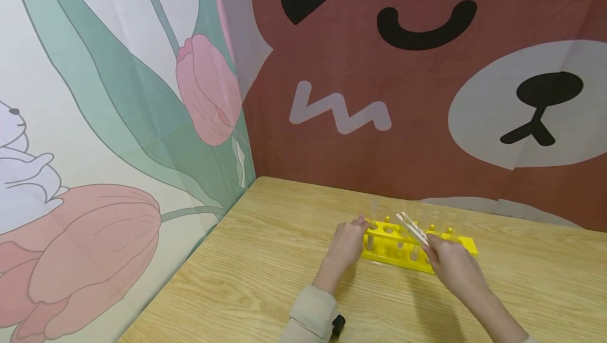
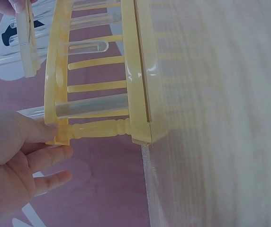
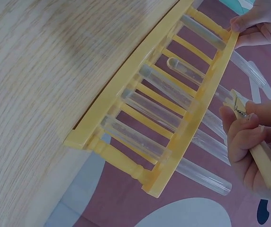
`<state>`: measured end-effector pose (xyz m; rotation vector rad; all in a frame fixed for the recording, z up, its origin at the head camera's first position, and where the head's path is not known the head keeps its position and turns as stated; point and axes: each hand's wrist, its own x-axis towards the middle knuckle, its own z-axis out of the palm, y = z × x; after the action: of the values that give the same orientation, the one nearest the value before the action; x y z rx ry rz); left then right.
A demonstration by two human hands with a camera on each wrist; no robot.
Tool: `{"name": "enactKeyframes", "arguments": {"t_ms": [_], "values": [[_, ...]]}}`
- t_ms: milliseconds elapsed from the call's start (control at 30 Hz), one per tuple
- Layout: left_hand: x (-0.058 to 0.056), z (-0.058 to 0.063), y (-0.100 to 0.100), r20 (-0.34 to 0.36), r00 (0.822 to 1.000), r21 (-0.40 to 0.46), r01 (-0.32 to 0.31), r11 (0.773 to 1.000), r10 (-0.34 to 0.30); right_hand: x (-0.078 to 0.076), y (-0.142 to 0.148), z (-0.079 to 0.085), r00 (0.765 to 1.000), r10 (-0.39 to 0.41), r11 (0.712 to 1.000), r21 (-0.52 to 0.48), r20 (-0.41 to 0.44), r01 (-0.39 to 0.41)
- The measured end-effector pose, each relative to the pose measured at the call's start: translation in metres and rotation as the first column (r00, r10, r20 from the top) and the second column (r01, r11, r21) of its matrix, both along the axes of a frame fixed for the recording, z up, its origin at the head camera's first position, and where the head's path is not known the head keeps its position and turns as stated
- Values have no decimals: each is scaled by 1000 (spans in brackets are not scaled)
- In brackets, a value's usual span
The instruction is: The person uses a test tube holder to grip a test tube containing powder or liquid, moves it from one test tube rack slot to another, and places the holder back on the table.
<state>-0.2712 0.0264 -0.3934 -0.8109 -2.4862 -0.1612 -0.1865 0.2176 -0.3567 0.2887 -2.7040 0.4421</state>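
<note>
A yellow test tube rack (image 1: 393, 263) stands upright on the table, with several clear test tubes in it. My left hand (image 1: 345, 243) pinches the left end of its top plate between thumb and fingers. In my right hand (image 1: 455, 264) is a wooden test tube clamp (image 3: 268, 170), whose jaws are at the upper part of one tube (image 3: 187, 71). That tube passes through the top plate, its rounded bottom raised above the rack's base. Another tube (image 2: 93, 106) stands at the left end, near my left hand. More tubes (image 3: 130, 137) stand towards the right end.
The wood-grain table (image 1: 227, 280) meets a cloth wall with a brown bear print (image 1: 332, 158) behind the rack. A tulip-print cloth (image 1: 142, 121) hangs along the left edge. A small black object (image 1: 339, 325) is at my left cuff.
</note>
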Motion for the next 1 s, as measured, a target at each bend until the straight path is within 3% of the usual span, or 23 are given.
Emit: {"name": "enactKeyframes", "arguments": {"t_ms": [1000], "values": [[2, 1, -1, 27, 1000, -10, -12, 1000, 12, 1, 0, 2, 1000, 4, 1000, 15, -26, -4]]}}
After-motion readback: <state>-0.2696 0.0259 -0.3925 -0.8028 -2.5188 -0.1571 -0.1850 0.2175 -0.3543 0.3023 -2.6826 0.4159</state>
